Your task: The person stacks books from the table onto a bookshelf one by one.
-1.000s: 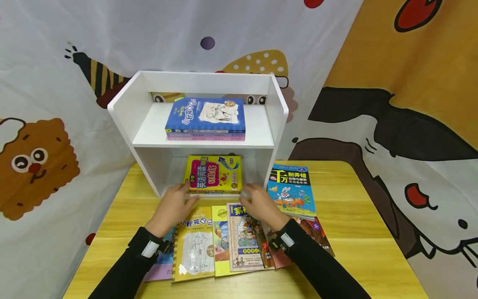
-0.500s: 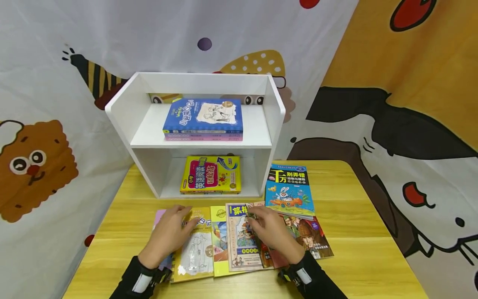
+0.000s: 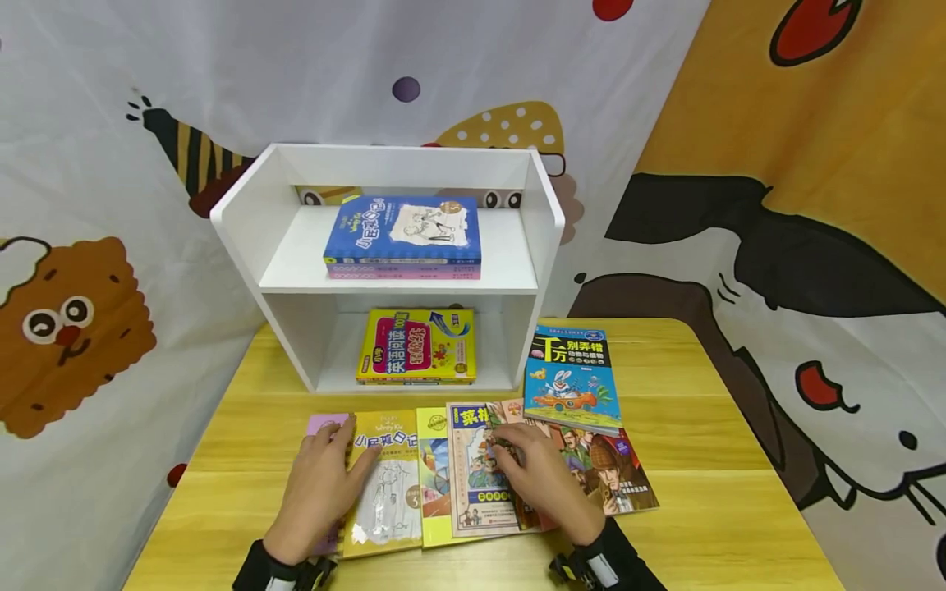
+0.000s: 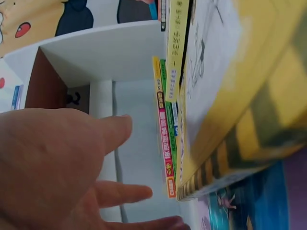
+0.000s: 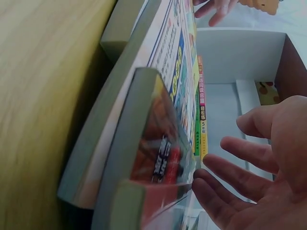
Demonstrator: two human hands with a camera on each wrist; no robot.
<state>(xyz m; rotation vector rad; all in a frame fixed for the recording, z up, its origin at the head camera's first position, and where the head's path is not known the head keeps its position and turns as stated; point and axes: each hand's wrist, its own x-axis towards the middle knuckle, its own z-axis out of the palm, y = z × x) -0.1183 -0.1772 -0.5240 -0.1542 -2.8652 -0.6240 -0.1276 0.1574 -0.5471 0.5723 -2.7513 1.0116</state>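
Note:
My left hand [image 3: 314, 488], fingers loosely extended, is over the purple book [image 3: 325, 423] and the left edge of the yellow notebook-style book [image 3: 388, 501]. The left wrist view shows the hand [image 4: 53, 163] holding nothing, beside the yellow cover. My right hand [image 3: 547, 480] hovers with relaxed fingers over the overlapping books, between the blue-titled comic book [image 3: 484, 472] and the brown detective book [image 3: 617, 472]. In the right wrist view that hand [image 5: 268, 167] has its fingertips right at the edge of a dark-covered book [image 5: 163, 148]; its palm is bare.
Behind the row stands a white two-tier shelf [image 3: 269, 271]. A blue book [image 3: 402, 226] tops pink ones on its upper tier; a yellow English workbook [image 3: 417, 345] tops the lower pile. A blue rabbit-cover book [image 3: 569, 377] lies right of the shelf on the wooden table [image 3: 724, 509].
Both hands have drawn back from the yellow workbook on the lower tier to the row of books in front. The left hand has lately come further toward the body; the workbook stays on the shelf.

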